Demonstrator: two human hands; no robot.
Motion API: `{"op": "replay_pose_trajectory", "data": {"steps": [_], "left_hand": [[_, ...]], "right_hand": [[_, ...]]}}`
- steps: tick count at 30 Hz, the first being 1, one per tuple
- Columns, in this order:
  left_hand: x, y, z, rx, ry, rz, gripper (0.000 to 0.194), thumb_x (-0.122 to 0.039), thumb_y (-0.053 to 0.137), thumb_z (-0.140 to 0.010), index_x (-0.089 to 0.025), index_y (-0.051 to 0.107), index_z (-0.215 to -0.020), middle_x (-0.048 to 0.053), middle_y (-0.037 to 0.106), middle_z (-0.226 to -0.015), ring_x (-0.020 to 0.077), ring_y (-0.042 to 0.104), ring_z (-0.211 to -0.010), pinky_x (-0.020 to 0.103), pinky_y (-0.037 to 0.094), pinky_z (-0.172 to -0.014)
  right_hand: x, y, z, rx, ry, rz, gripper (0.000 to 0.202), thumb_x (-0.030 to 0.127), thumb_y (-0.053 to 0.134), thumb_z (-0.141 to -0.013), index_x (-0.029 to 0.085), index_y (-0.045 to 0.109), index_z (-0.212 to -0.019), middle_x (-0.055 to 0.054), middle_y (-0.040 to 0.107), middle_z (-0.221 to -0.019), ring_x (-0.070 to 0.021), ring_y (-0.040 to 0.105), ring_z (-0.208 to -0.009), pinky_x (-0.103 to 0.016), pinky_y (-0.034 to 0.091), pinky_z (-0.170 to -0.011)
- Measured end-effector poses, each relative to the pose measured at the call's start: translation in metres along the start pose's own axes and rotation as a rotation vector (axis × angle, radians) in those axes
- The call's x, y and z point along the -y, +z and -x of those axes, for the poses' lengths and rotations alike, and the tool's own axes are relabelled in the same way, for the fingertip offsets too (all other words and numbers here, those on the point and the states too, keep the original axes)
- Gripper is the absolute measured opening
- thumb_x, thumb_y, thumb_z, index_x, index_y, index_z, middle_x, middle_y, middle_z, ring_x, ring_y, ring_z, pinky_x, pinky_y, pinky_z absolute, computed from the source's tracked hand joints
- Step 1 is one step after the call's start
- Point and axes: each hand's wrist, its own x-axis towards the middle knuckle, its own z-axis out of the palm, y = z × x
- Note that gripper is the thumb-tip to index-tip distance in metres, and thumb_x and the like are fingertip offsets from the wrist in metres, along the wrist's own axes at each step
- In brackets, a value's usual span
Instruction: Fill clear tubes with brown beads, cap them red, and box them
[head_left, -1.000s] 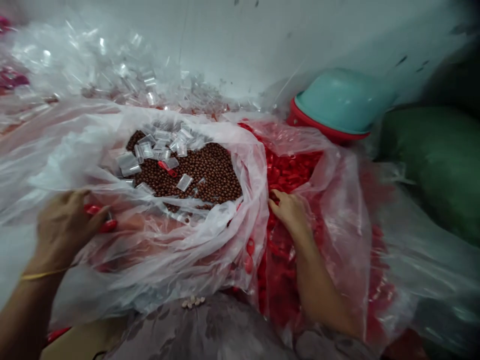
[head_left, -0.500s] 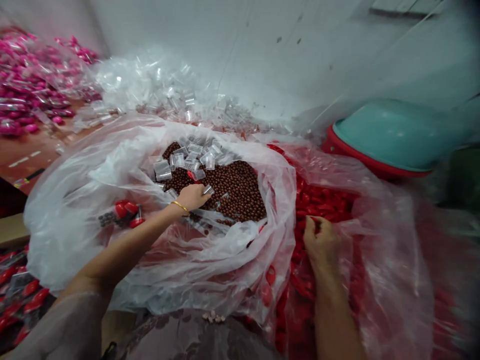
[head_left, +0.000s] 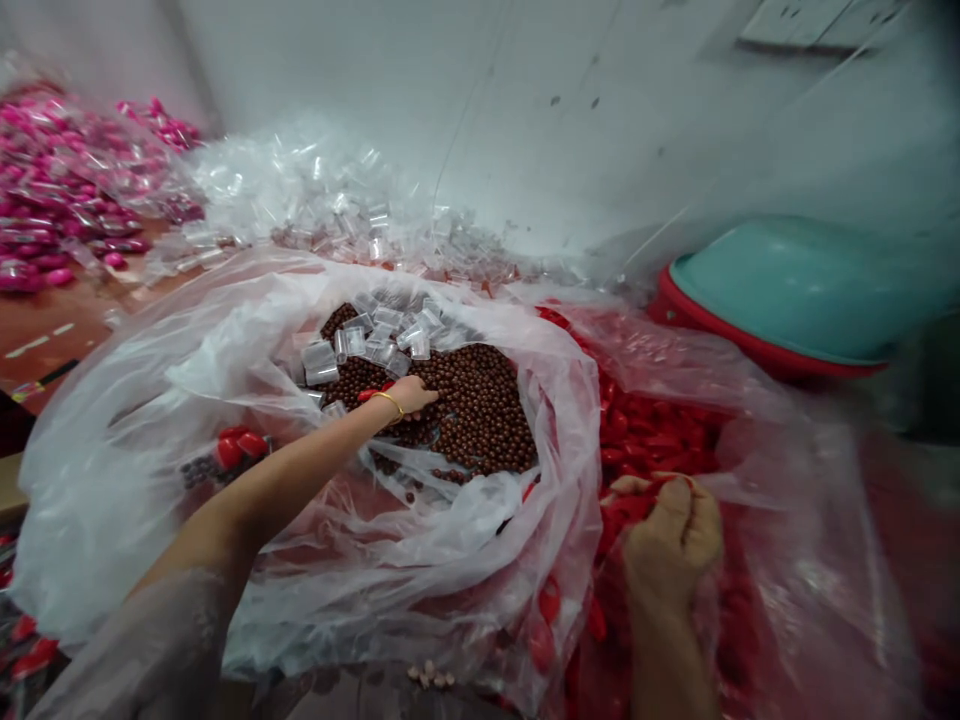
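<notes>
Centrally, brown beads [head_left: 491, 415] reached into by left hand [head_left: 411, 396]; at 4 o'clock, right hand [head_left: 675, 530] curled over red pieces [head_left: 649, 432]; neither grip discernible. Beads could be spilled if bag rim [head_left: 559, 385] is dragged by left forearm [head_left: 292, 475].

The left hand [head_left: 411, 396] is down at brown beads [head_left: 491, 405] in a whitish plastic bag [head_left: 559, 375], near clear containers [head_left: 384, 335]; the right hand [head_left: 673, 530] curls over red pieces [head_left: 651, 432], near a teal basin [head_left: 802, 285].
</notes>
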Motion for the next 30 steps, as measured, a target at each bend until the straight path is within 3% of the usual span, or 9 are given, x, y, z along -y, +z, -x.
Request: {"op": "replay_pose_trajectory", "data": {"steps": [5, 9, 12, 15, 18, 20, 26, 30], "left_hand": [[0.0, 0.004, 0.002, -0.032, 0.18, 0.21, 0.019, -0.021, 0.05, -0.085, -0.014, 0.053, -0.102, -0.001, 0.059, -0.076, 0.0052, 0.054, -0.053, 0.015, 0.041, -0.048], [0.012, 0.003, 0.008, -0.082, 0.474, 0.385, 0.022, -0.014, 0.062, -0.073, -0.012, 0.058, -0.095, 0.001, 0.063, -0.086, 0.0071, 0.057, -0.072, 0.019, 0.046, -0.07], [0.023, 0.004, 0.015, -0.09, 0.627, 0.507, 0.024, -0.014, 0.067, -0.067, -0.01, 0.06, -0.09, 0.003, 0.064, -0.087, 0.0101, 0.057, -0.079, 0.024, 0.045, -0.08], [0.027, 0.008, 0.027, -0.039, 0.622, 0.63, 0.031, -0.02, 0.071, -0.065, -0.011, 0.059, -0.093, 0.003, 0.064, -0.089, 0.0117, 0.059, -0.081, 0.027, 0.045, -0.082], [0.028, 0.011, 0.046, 0.032, 0.596, 0.756, 0.039, -0.027, 0.074, -0.064, -0.011, 0.057, -0.096, 0.004, 0.064, -0.09, 0.014, 0.06, -0.083, 0.03, 0.047, -0.081], [0.028, 0.013, 0.061, 0.08, 0.556, 0.808, 0.042, -0.034, 0.074, -0.065, -0.012, 0.056, -0.096, 0.005, 0.064, -0.088, 0.0152, 0.061, -0.082, 0.03, 0.049, -0.077], [0.035, 0.018, 0.101, 0.117, 0.49, 0.793, 0.04, -0.04, 0.072, -0.068, -0.012, 0.055, -0.091, 0.003, 0.063, -0.083, 0.0138, 0.061, -0.077, 0.027, 0.051, -0.07], [0.037, 0.024, 0.107, 0.199, 0.465, 0.777, 0.041, -0.042, 0.07, -0.069, -0.012, 0.054, -0.092, 0.004, 0.065, -0.082, 0.0153, 0.062, -0.075, 0.029, 0.051, -0.07]], "right_hand": [[0.017, 0.004, 0.006, 0.059, 0.144, -0.127, 0.029, 0.049, 0.057, -0.074, 0.021, 0.053, -0.079, 0.003, 0.052, -0.053, -0.0094, 0.042, -0.04, -0.02, 0.031, -0.035], [0.023, 0.018, 0.012, 0.306, 0.321, -0.155, 0.034, 0.051, 0.061, -0.071, 0.019, 0.055, -0.082, 0.006, 0.048, -0.055, -0.0059, 0.038, -0.039, -0.017, 0.028, -0.035], [0.02, 0.036, 0.022, 0.509, 0.277, -0.059, 0.033, 0.051, 0.059, -0.073, 0.019, 0.054, -0.083, 0.004, 0.053, -0.063, -0.0055, 0.039, -0.04, -0.019, 0.031, -0.036], [0.014, 0.055, 0.032, 0.605, 0.094, 0.005, 0.028, 0.046, 0.057, -0.077, 0.019, 0.056, -0.086, 0.001, 0.057, -0.073, -0.0092, 0.05, -0.054, -0.023, 0.043, -0.05], [0.007, 0.066, 0.042, 0.563, -0.153, 0.088, 0.023, 0.04, 0.059, -0.076, 0.019, 0.06, -0.085, -0.003, 0.059, -0.083, -0.0139, 0.055, -0.075, -0.027, 0.046, -0.066], [0.0, 0.064, 0.047, 0.563, -0.256, 0.152, 0.021, 0.037, 0.058, -0.078, 0.019, 0.061, -0.085, -0.004, 0.059, -0.086, -0.0147, 0.055, -0.077, -0.027, 0.045, -0.067], [-0.009, 0.028, 0.056, 0.684, -0.339, 0.531, 0.01, 0.025, 0.052, -0.078, 0.018, 0.056, -0.084, -0.001, 0.059, -0.074, -0.0132, 0.054, -0.064, -0.024, 0.041, -0.062], [0.01, 0.029, 0.056, 0.817, -0.336, 0.926, 0.019, 0.018, 0.044, -0.079, 0.017, 0.057, -0.093, -0.004, 0.064, -0.076, -0.0159, 0.057, -0.064, -0.026, 0.038, -0.061]]}}
